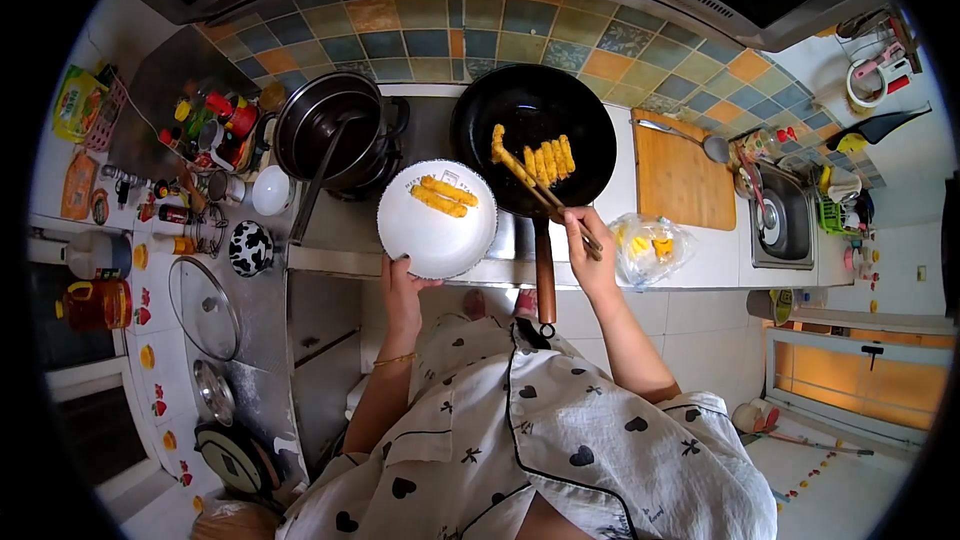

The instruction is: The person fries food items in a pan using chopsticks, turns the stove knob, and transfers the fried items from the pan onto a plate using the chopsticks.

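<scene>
My left hand [402, 285] grips the lower rim of a white plate [440, 245] and holds it beside the pan. Two golden breaded sticks [440, 196] lie on the plate. In my right hand [592, 245] is a pair of wooden chopsticks [545, 198], closed around its fingers' end. Their tips meet one breaded stick [497, 143] at the left inside the black frying pan [535, 100]; whether they pinch it I cannot tell. Several more breaded sticks [551, 160] lie in a row in the pan. Its wooden handle [545, 280] points toward my body.
A dark pot [322, 130] with a ladle [325, 165] stands left of the plate. Right of the pan are a clear plastic bag [665, 258] with yellow pieces, a wooden cutting board [680, 185] and a sink [785, 248]. Bottles, bowls and a glass lid [203, 308] crowd the left side.
</scene>
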### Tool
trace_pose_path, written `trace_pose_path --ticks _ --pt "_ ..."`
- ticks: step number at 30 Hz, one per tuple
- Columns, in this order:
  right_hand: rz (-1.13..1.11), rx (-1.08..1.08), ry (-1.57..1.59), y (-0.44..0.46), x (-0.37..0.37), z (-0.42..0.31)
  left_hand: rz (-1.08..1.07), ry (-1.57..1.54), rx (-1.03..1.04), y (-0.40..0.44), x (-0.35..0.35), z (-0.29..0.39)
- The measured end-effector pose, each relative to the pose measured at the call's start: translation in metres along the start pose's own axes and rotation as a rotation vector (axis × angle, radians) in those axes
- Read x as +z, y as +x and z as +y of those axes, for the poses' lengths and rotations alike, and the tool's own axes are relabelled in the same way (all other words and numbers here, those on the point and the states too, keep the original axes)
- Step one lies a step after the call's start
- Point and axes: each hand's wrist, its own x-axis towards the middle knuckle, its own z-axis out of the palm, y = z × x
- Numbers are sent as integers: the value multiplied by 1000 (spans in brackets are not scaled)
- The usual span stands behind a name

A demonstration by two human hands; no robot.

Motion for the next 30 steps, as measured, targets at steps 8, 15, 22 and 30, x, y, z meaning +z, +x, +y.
trace_pose_path --ticks 8,15,22,30 --pt "18 41 56 4 -6 8 -6 2 8 0 1 0" --pt "70 38 105 7 -7 10 36 4 -8 3 -4 -6" --pt "72 48 97 8 -10 12 12 1 -4 8 -12 -13" --pt "6 35 59 7 -16 2 28 0 9 8 -10 -10"
